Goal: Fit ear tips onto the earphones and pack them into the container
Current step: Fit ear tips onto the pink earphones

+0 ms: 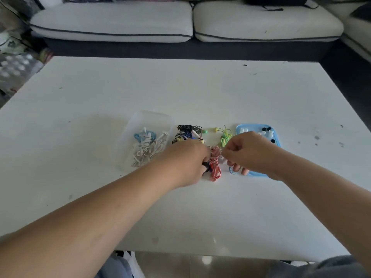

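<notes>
A coiled red earphone bundle (215,165) lies on the white table (180,93) between my hands. My left hand (186,163) curls round its left side, fingers hidden under the palm. My right hand (248,152) pinches something small at the bundle's top; what it pinches is too small to tell. A clear container (147,119) on the left holds white and blue earphones (147,144). A blue tray (256,173) with white and black ear tips (267,130) sits under my right hand. Black earphones (187,131) and green earphones (225,137) lie behind.
A blue cable loop (231,171) lies by the tray's near corner. A white sofa (180,21) stands beyond the table's far edge. The near table edge runs just above my knees.
</notes>
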